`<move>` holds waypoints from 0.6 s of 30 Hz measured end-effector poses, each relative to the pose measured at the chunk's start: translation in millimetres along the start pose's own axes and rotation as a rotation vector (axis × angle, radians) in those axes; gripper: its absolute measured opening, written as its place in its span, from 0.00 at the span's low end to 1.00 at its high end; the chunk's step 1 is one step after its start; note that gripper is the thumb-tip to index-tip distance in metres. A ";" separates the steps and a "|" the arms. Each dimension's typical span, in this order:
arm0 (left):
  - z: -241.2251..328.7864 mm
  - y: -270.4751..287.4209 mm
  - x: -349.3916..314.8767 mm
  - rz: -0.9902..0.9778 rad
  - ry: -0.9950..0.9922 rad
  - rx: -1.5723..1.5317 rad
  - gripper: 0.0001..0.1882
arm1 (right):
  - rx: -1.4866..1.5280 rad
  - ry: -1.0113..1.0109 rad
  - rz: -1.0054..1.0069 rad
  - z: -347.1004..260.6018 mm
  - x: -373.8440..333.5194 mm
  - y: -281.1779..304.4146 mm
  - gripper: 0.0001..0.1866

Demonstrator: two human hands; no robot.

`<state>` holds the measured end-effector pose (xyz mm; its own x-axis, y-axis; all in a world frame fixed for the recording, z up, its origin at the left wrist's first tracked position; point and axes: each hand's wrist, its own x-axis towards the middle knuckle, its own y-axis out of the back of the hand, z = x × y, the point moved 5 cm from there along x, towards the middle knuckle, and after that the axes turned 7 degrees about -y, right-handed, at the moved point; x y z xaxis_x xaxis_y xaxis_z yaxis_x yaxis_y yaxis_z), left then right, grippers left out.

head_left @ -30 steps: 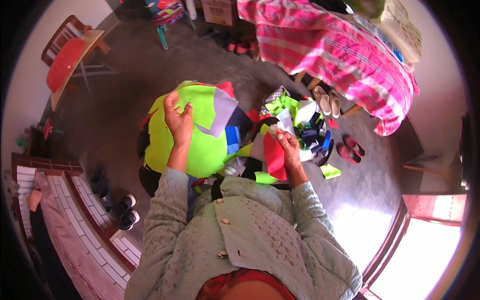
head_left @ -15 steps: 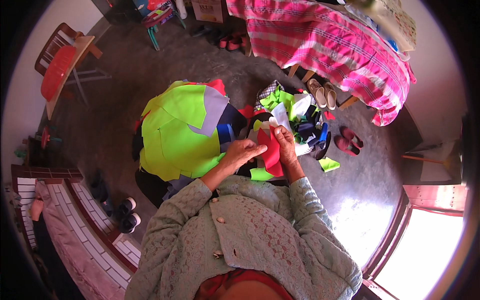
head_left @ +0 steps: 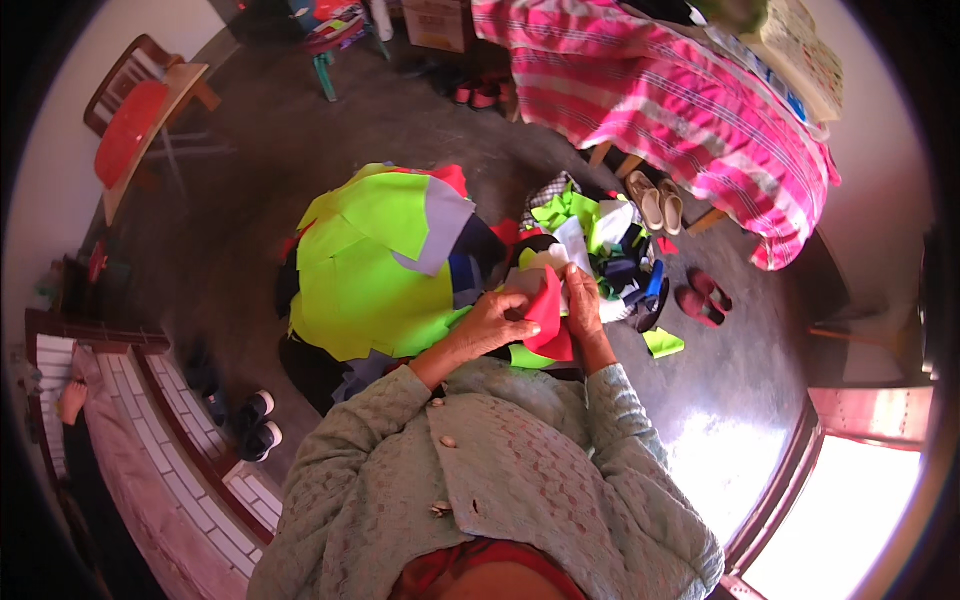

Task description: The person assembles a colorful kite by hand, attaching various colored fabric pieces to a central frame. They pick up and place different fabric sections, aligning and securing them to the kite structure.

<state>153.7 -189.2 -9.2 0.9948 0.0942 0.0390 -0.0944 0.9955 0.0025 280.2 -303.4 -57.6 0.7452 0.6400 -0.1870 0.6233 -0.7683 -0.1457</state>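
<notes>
Between my two hands, in front of my lap, is a red cloth piece (head_left: 547, 312), bent and standing partly upright. My left hand (head_left: 490, 328) pinches its left side between thumb and fingers. My right hand (head_left: 585, 305) is closed at its upper right edge, its fingertips partly hidden. Just left of my hands rises a broad mound of overlapping lime-green cloth pieces (head_left: 375, 300), with a grey piece (head_left: 445, 222) laid over its right side. Beyond my right hand lies a loose heap of white, lime-green and dark blue cloth scraps (head_left: 610, 235).
A lime-green scrap (head_left: 663, 343) and dark red shoes (head_left: 703, 298) are on the floor at right. Tan shoes (head_left: 655, 202) stand beside a bed with a pink checked cover (head_left: 650, 95). Black shoes (head_left: 258, 425) are at left, near white tiled steps (head_left: 165, 425).
My right hand has slid slightly down along the cloth's edge. The red cloth has opened out and bent more between my hands. The whole view has shifted a little.
</notes>
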 end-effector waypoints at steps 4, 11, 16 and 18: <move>7.0 -0.1 -0.9 -0.067 -0.077 -0.014 0.13 | 0.102 0.034 -0.076 13.8 5.3 4.5 0.09; 11.7 0.9 -12.3 -0.082 0.021 -0.330 0.19 | 0.266 0.065 -0.104 10.5 7.4 -1.3 0.10; 7.0 2.5 -19.1 -0.006 0.006 -0.534 0.24 | 0.419 0.028 -0.126 34.3 15.7 19.5 0.10; 8.6 9.0 -22.6 0.054 -0.027 -0.620 0.25 | 0.447 -0.022 -0.095 27.3 14.0 11.3 0.09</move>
<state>130.1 -182.4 -1.6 0.9871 0.1529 0.0482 -0.0969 0.8087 -0.5802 291.2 -303.4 -88.4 0.6812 0.7115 -0.1725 0.5216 -0.6370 -0.5676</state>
